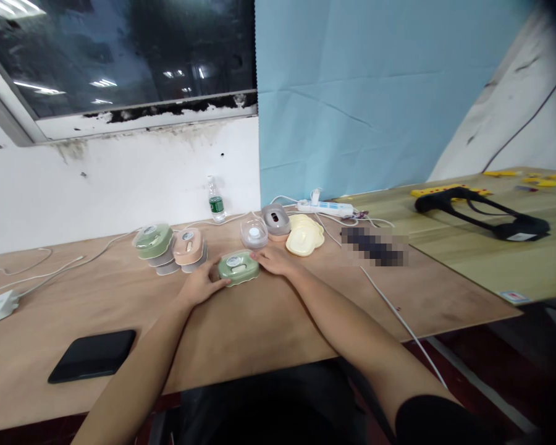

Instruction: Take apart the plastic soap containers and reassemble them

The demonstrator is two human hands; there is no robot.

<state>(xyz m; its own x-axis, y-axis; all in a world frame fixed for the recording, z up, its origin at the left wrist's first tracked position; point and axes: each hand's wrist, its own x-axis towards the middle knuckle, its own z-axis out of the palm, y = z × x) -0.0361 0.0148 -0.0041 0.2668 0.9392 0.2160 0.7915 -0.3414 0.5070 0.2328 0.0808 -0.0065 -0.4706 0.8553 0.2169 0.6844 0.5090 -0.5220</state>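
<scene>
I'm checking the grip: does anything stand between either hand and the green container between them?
Nothing visible does: the left hand and right hand both appear to touch the green container, from opposite sides.

Shows a green-labelled bottle (pixel 216 204) standing upright near the white wall (pixel 167 185), under a dark window (pixel 143 55). Includes a flat black device (pixel 92 355) lying at left, a white power strip (pixel 327 208) below a blue sheet (pixel 352 93), and a black frame (pixel 521 228) resting on the yellowish table (pixel 463 266).
</scene>
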